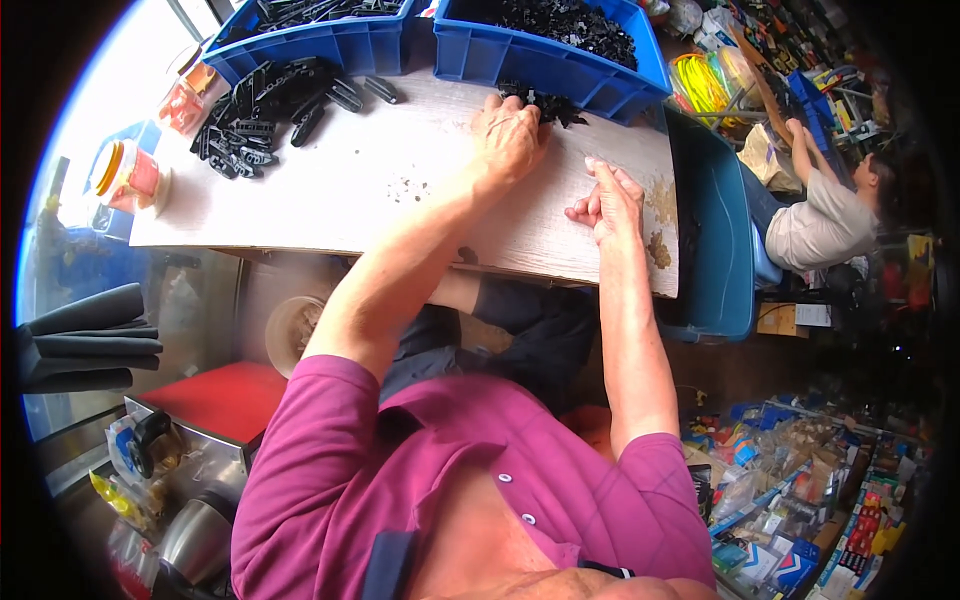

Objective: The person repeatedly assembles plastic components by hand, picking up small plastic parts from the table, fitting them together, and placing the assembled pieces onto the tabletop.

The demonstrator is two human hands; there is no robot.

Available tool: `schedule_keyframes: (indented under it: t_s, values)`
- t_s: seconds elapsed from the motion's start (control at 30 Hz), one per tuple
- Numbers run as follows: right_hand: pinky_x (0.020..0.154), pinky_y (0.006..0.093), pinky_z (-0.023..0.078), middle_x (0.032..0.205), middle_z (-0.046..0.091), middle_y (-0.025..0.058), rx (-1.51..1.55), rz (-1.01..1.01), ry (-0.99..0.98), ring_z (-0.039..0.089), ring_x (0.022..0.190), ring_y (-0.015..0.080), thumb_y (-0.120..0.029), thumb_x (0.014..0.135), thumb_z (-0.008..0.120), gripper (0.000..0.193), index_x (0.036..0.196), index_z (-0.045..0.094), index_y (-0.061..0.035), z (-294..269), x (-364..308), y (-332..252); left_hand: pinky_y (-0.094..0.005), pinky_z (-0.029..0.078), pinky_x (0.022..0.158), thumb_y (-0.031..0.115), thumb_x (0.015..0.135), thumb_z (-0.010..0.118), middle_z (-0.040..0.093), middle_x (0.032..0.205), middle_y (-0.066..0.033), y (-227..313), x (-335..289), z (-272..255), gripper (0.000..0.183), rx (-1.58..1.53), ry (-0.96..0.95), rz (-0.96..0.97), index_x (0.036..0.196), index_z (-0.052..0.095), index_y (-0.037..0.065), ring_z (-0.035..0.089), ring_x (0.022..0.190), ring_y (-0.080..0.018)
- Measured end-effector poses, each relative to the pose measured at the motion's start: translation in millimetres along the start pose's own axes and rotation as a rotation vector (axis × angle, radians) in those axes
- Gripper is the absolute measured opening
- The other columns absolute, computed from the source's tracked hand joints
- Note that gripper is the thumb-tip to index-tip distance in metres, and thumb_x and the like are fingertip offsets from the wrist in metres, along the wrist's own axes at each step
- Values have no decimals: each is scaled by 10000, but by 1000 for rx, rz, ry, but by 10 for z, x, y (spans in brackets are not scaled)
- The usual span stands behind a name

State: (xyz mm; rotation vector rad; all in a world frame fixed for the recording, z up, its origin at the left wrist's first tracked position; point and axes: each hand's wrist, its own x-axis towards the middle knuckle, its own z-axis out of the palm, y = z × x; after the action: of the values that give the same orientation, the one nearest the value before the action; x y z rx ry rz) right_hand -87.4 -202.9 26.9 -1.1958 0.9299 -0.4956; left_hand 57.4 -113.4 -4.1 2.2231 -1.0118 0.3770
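My left hand (pixel 508 138) reaches over the far part of the table, its fingers bent down and drawn together at a small heap of black plastic parts (pixel 555 106). What its fingertips grip is hidden beneath the hand. Closer to the table's right end, my right hand (pixel 612 203) is held above the surface. Its fingers are mostly curled in, the index finger straighter; I cannot make out anything inside. Just beyond both hands stands a blue bin (pixel 520 66) full of small black parts. A pile of longer black plastic pieces (pixel 250 115) lies at the table's left.
Another blue bin (pixel 310 55) with long black pieces stands far left. A jar with an orange lid (pixel 128 175) is at the pale table's (pixel 330 200) left end. A teal tub (pixel 715 240) adjoins its right edge. A person (pixel 825 215) works beyond it, amid cluttered goods.
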Motion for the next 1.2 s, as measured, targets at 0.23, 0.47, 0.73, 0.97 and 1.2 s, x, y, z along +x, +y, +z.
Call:
schedule_keyframes:
  t_s: [0.23, 0.47, 0.73, 0.97, 1.2]
  values:
    - [441, 372, 560, 434, 418, 0, -18, -15, 18, 513, 381, 140, -228, 817, 736, 244, 888, 602, -38, 29, -9, -2, -474, 460, 765, 153, 786, 640, 623, 875, -99, 16, -76, 26, 131, 10, -49, 44, 902, 631, 92, 569, 921, -319]
    - [419, 313, 515, 464, 457, -8, 24, -89, -187, 480, 380, 111, -206, 799, 765, 234, 931, 653, -49, 101, -94, 50, -427, 467, 753, 61, 776, 656, 625, 837, -118, -10, -379, -199, 124, -245, 54, 179, 881, 591, 64, 584, 806, -328]
    - [443, 290, 497, 544, 528, -10, 87, -188, -364, 429, 399, 81, -187, 770, 807, 320, 1000, 652, -29, 160, -203, 150, -377, 501, 701, 6, 777, 680, 637, 829, -116, 201, -679, -586, 154, -461, 185, 171, 904, 605, 50, 627, 796, -300]
    - [447, 297, 499, 537, 531, -1, 51, -194, -363, 440, 395, 82, -162, 793, 789, 295, 1016, 646, -31, 138, -221, 172, -373, 504, 689, 3, 776, 684, 640, 833, -115, 208, -723, -585, 157, -509, 196, 155, 903, 600, 44, 630, 786, -304]
    - [450, 287, 476, 504, 504, -3, 53, -235, -392, 442, 391, 86, -168, 803, 783, 293, 1014, 640, -25, 194, -243, 198, -383, 503, 706, 9, 784, 673, 639, 837, -126, 178, -738, -589, 142, -528, 210, 74, 903, 604, 45, 631, 802, -315]
